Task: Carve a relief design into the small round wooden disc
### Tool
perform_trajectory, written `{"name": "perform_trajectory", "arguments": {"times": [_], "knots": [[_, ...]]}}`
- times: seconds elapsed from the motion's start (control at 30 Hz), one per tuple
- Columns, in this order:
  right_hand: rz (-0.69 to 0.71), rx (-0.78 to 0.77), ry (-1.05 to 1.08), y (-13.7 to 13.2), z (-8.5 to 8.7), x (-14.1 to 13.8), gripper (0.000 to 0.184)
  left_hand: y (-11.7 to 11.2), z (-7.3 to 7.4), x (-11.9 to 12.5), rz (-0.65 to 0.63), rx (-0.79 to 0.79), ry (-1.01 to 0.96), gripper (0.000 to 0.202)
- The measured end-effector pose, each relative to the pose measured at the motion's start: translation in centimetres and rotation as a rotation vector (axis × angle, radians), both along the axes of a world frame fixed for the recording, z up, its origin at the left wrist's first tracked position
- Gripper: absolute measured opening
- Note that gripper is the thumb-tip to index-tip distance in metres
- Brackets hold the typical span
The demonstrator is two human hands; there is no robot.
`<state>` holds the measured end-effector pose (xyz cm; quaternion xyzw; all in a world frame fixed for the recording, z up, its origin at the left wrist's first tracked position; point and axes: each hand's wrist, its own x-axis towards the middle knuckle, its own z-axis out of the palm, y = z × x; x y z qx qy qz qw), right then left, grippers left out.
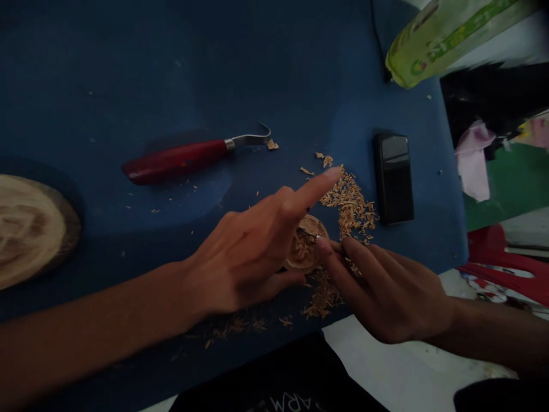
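My left hand holds a small round wooden piece against the blue table, its forefinger stretched out over the wood shavings. My right hand is closed on a small carving tool whose metal tip rests in the hollow of the wooden piece; most of the tool is hidden under the fingers.
A hook knife with a red handle lies on the table behind my hands. A black phone lies right of the shavings. A wood slice sits at the left edge. A green packet leans at the far right corner.
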<state>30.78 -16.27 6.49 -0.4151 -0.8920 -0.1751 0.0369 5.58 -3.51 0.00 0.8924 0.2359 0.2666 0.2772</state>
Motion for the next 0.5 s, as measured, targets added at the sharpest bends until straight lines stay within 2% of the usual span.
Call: {"name": "perform_trajectory", "arguments": {"times": [0.1, 0.23, 0.4, 0.5], "knots": [[0.011, -0.021, 0.022, 0.5, 0.2, 0.0, 0.044, 0.1, -0.1, 0.0, -0.007, -0.002, 0.002, 0.133], [0.014, -0.105, 0.058, 1.6, 0.6, 0.8, 0.045, 0.2, 0.0, 0.0, -0.009, -0.015, -0.008, 0.141], [0.049, -0.138, 0.119, 3.5, 0.9, 2.0, 0.029, 0.3, 1.1, -0.2, -0.029, -0.039, 0.028, 0.147], [0.138, -0.190, 0.113, 4.9, 1.6, 2.6, 0.023, 0.3, 1.5, -0.3, -0.030, -0.046, 0.037, 0.147]]}}
